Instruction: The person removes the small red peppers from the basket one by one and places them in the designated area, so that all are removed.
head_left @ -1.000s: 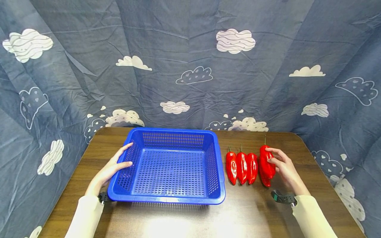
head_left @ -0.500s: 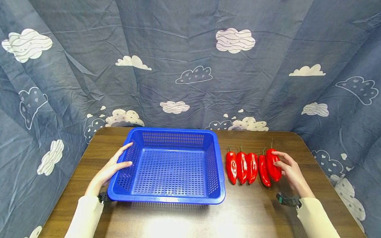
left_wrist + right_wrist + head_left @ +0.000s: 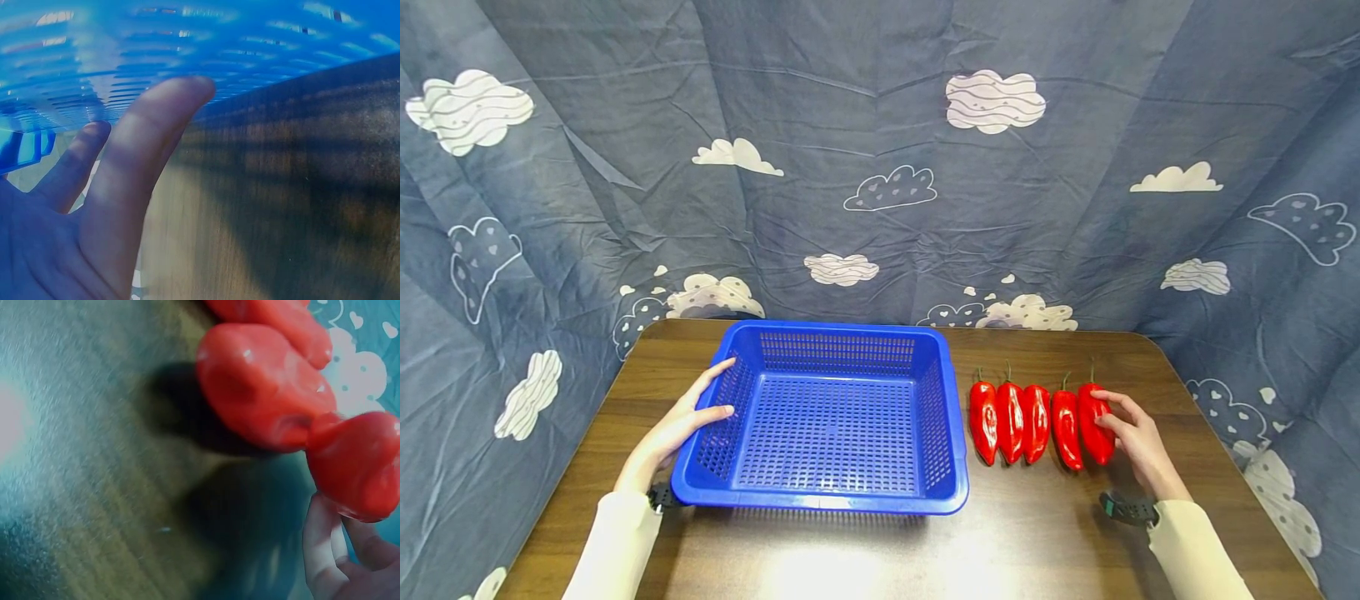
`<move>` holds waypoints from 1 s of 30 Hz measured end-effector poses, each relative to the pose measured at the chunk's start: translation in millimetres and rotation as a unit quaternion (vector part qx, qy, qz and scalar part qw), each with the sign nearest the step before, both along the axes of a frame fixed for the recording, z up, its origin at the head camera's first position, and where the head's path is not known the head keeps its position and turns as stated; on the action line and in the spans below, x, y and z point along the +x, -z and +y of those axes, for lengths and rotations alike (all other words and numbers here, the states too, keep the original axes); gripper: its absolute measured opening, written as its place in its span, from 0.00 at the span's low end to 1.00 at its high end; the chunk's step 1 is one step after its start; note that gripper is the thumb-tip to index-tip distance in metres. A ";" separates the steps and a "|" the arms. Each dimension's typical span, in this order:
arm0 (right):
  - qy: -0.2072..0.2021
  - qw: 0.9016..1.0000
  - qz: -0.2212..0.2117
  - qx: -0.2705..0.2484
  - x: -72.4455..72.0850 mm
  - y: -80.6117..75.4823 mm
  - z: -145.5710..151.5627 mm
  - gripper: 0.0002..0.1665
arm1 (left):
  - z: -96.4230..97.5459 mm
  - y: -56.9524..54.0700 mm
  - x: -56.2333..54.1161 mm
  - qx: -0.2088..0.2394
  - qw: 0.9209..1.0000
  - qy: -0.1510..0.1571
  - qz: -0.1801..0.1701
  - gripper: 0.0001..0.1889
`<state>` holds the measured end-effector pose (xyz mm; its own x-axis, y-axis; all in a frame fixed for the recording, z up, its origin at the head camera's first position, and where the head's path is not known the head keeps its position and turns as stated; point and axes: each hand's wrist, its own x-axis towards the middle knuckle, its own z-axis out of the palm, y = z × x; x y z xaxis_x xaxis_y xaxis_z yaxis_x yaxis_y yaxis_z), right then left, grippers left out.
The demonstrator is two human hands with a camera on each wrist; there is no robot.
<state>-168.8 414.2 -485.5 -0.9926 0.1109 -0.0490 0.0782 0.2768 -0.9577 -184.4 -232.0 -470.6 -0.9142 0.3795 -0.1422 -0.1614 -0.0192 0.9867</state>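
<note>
My left hand lies over the left rim of a blue plastic basket, thumb and a finger stretched along its slatted wall. In the left wrist view the thumb and that finger stand against the blue slats; the other fingers are hidden. At the right, my right hand holds the rightmost red pepper by its right side between thumb and fingers. Just left of it lies another red pepper, and several more form a row toward the basket, green stems pointing away.
A brown wooden table carries everything, with glare near its front edge. A dark blue cloth with white clouds hangs behind and at both sides. A gap separates the basket from the nearest pepper.
My right hand has moved right with the pepper it holds, from overlapping the neighbouring pepper to beside it at the row's right end. The left hand and the basket stay put.
</note>
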 end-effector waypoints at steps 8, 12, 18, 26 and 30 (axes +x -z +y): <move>0.013 0.999 -0.026 0.046 0.4 10.8 1.9 0.20 | 0.6 -0.2 0.4 0.000 1.000 0.001 0.004 0.38; 0.012 0.998 -0.032 0.053 -1.1 15.1 3.4 0.19 | 0.5 0.4 0.4 0.003 1.000 0.000 0.005 0.38; 0.005 0.998 -0.033 0.057 -1.9 16.7 2.4 0.20 | 0.7 0.5 0.3 0.001 1.000 -0.001 0.005 0.38; -0.001 1.000 -0.016 0.002 -4.7 25.5 8.6 0.24 | 0.6 0.2 0.5 0.004 1.000 -0.001 0.003 0.38; 0.000 1.000 -0.010 -0.020 -6.5 32.6 15.3 0.23 | 0.3 0.1 0.2 -0.002 1.000 -0.002 0.004 0.38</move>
